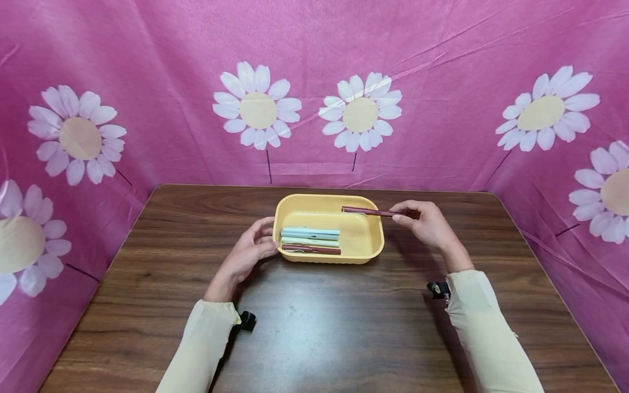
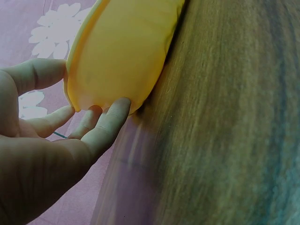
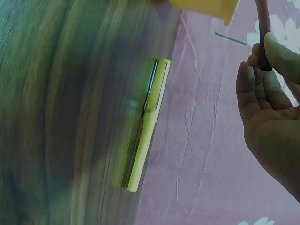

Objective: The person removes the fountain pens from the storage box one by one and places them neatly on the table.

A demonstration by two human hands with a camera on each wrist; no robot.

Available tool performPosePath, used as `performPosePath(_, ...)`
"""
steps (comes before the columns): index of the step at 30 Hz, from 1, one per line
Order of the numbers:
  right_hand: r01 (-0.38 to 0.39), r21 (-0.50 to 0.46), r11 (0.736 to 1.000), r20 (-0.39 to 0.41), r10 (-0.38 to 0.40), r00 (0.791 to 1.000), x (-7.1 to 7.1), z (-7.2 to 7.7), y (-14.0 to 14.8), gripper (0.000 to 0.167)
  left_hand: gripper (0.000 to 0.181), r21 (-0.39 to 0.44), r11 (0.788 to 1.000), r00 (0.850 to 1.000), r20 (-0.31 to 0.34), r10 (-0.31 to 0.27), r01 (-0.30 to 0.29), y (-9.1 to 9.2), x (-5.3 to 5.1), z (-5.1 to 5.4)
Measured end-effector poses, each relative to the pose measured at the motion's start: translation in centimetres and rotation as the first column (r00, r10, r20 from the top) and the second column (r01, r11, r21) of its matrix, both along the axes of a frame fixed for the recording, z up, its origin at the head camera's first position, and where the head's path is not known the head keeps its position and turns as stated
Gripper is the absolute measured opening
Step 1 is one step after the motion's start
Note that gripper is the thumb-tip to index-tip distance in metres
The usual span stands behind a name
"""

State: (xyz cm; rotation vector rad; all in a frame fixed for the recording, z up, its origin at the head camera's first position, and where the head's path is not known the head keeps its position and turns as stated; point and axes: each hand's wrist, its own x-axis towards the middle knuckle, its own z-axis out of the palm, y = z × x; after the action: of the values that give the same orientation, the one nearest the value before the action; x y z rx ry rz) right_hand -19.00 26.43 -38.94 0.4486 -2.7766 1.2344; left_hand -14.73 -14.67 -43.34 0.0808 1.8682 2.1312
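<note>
A yellow rectangular tray [image 1: 361, 234] rests on the table. My left hand [image 1: 248, 254] holds its left end. In the left wrist view the thumb is at the rim and the other fingers lie against the outer wall of the tray [image 2: 122, 51]. My right hand [image 1: 425, 224] pinches one end of a dark red pen [image 1: 363, 210], whose other end reaches over the tray's right rim. Inside the tray, light blue pens [image 1: 309, 231], a pale green pen [image 1: 309, 242] and another dark red pen [image 1: 312, 250] lie side by side.
The right wrist view has a yellow pen [image 3: 150, 124] lying on the wooden table; I cannot find it in the head view. A pink cloth [image 1: 304, 43] with white flowers hangs behind the brown tabletop [image 1: 314, 327]. Black bands are at both wrists.
</note>
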Motion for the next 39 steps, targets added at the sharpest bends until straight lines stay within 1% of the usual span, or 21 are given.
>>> performPosePath(7, -0.007, 0.011, 1.000, -0.017, 0.008, 1.000, 0.0, -0.4, 1.2, 0.013, 0.070, -0.003, 1.000, 1.000, 0.001, 0.001, -0.001, 0.0, 0.1, 0.1)
performPosePath(17, -0.009, 0.023, 1.000, -0.010, 0.009, 1.000, 0.1, -0.8, 2.3, 0.014, 0.070, 0.001, 1.000, 1.000, 0.003, 0.007, -0.007, 0.0, 0.0, -0.2)
performPosePath(25, -0.001, -0.008, 1.000, -0.017, 0.001, 1.000, 0.3, -1.0, 3.1, 0.013, 0.072, 0.011, 1.000, 1.000, 0.015, 0.014, -0.014, 0.0, 0.2, 0.0)
performPosePath(30, 0.013, -0.021, 1.000, -0.010, -0.013, 1.000, 0.2, -1.3, 3.7, 0.014, 0.072, 0.007, 1.000, 1.000, 0.010, 0.007, -0.007, 0.1, 0.2, 0.2)
performPosePath(39, 0.034, -0.012, 0.999, 0.021, -0.034, 0.999, 0.1, -1.8, 4.4, 0.015, 0.071, 0.006, 1.000, 1.000, 0.008, 0.002, -0.002, 0.2, 0.1, 0.1)
